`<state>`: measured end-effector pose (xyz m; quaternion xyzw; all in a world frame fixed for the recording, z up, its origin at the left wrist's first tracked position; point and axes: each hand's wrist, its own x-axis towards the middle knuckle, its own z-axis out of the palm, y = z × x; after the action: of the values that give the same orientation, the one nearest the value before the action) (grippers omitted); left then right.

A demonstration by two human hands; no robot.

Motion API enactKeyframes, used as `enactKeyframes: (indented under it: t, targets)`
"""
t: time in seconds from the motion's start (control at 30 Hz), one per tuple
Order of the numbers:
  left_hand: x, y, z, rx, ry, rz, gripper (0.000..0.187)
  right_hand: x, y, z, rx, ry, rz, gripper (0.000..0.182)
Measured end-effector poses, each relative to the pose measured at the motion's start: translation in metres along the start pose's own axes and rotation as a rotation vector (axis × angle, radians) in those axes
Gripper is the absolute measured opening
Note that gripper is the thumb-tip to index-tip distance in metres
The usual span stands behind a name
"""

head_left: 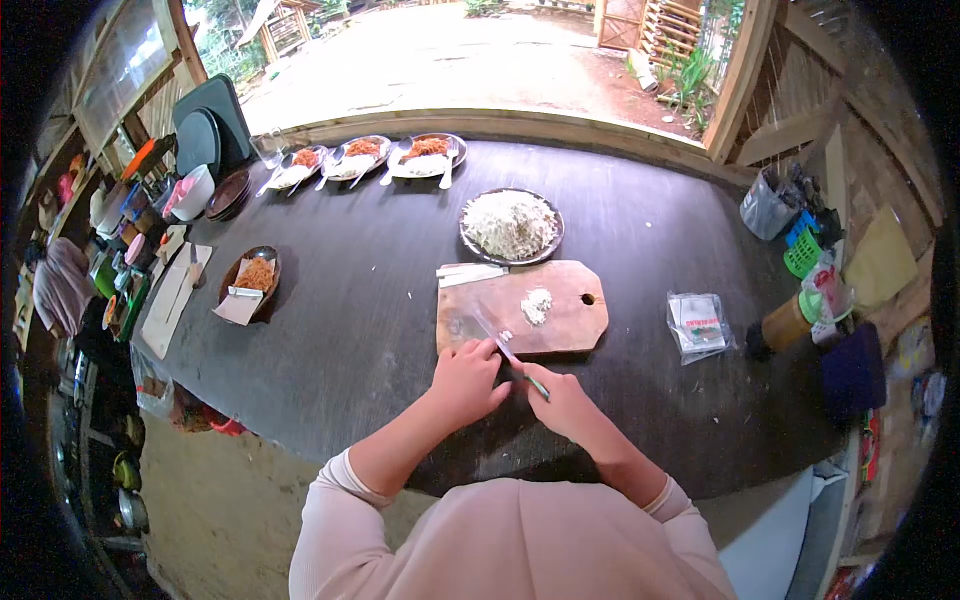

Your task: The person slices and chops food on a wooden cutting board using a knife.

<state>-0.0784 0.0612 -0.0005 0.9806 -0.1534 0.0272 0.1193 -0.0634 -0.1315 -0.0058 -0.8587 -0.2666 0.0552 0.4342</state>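
What the left hand (466, 380) presses on at the near left corner of the cutting board (555, 322) is hidden under its curled fingers, and the dark fisheye rim cuts off both sides of the room. The right hand (562, 398) has its fingers closed around the green handle of a knife (512, 356), whose thin blade slants up and left onto the board, just beside the left hand's fingertips; its edge is hard to make out. A small heap of chopped white bits (537, 305) lies mid-board, well apart from both hands, and a pale strip (470, 274) rests at the board's far left corner. Just beyond the board sits a plate of shredded white food (511, 226). Farther off, three served plates (365, 157) with spoons line the far edge of the dark round table (370, 330); a bowl with orange food (250, 275) stands left, a clear packet (698, 325) right. Wooden walls and an open sandy yard lie beyond.
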Motion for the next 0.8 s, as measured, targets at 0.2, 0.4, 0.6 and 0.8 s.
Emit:
enactKeyframes:
  t: [0.2, 0.4, 0.6, 0.8]
  targets:
    - [-0.001, -0.001, -0.001, 0.025, -0.007, 0.004, 0.044, -0.001, -0.005, 0.0, 0.031, 0.035, -0.053, 0.039]
    - [0.0, 0.0, -0.004, -0.012, -0.046, -0.012, 0.044, 0.008, -0.003, 0.003, 0.009, -0.01, 0.008, 0.038]
    - [-0.001, 0.0, -0.004, 0.024, -0.044, -0.009, 0.044, 0.001, 0.008, 0.005, 0.049, 0.064, -0.123, 0.039]
    - [-0.001, -0.002, -0.004, -0.005, -0.064, -0.012, 0.044, 0.002, -0.002, 0.003, 0.024, 0.003, 0.01, 0.038]
